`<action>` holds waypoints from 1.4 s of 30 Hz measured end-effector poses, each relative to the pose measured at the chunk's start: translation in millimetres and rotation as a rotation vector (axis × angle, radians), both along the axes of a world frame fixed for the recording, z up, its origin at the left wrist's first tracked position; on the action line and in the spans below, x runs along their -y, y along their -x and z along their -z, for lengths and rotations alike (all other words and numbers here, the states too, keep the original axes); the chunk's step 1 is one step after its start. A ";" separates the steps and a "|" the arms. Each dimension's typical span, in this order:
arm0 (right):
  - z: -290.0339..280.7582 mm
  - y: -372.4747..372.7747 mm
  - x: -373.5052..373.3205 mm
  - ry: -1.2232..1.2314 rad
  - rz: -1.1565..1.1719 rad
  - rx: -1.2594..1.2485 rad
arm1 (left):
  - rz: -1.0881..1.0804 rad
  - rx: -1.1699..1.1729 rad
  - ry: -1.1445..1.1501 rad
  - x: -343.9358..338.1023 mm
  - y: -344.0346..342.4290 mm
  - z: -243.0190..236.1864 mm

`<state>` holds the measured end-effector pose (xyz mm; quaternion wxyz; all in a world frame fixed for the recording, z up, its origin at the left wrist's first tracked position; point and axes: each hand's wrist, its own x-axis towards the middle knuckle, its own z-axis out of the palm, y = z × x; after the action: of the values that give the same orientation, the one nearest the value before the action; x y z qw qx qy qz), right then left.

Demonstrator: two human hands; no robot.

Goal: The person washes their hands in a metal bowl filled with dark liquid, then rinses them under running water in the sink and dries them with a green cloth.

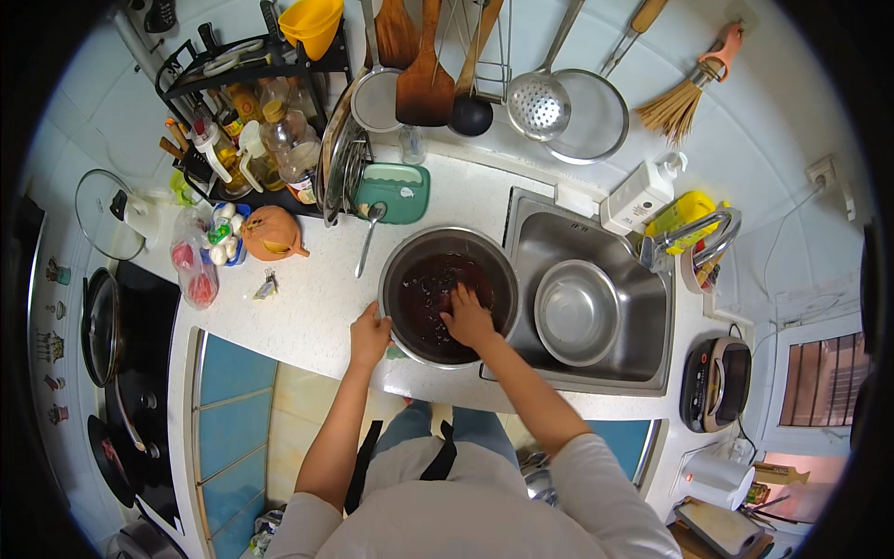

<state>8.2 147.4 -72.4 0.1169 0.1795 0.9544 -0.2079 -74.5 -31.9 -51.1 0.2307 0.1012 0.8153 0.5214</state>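
A round metal basin (507, 264) stands on the white counter, partly filled with dark reddish-brown liquid (419, 326). Dark bits and bubbles show on the liquid's surface. At the basin's left rim, my left hand (371, 335) grips the edge with its thumb near the top. My right hand (468, 320) reaches inside, its fingers stretched out and apart with the tips in the liquid; what they touch below is hidden. Behind the basin, to the left, a metal spoon (371, 238) lies partly on a green tray (410, 191).
Just right is a steel sink (643, 345) holding a metal bowl (577, 312), with a faucet (689, 238) behind. On the left sit an orange-brown gourd-shaped thing (273, 233), garlic (223, 238) and a bottle rack (251, 121). Utensils hang above; a black stove (140, 373) is far left.
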 end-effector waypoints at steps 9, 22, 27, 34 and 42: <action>2.5 -23.7 -5.4 0.150 -0.322 -0.063 | -0.009 0.012 -0.031 2.0 0.5 5.1; -26.9 -27.1 -3.9 0.247 -0.422 0.245 | -0.034 0.054 -0.038 -1.5 0.7 2.5; -64.0 -24.9 -17.4 -0.045 -0.278 0.444 | 0.017 -0.038 -0.002 -9.1 -3.1 -19.7; -6.0 -23.1 -29.3 -0.236 -0.049 -0.098 | 0.044 -0.103 0.037 -21.8 -4.6 -45.4; -24.9 -29.1 -0.7 0.054 -0.001 0.234 | 0.047 -0.127 0.000 -32.1 -5.9 -63.1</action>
<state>37.3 148.1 -47.5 0.2324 0.1989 0.9283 -0.2112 -68.6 0.2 12.0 0.1909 0.1532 0.8257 0.5082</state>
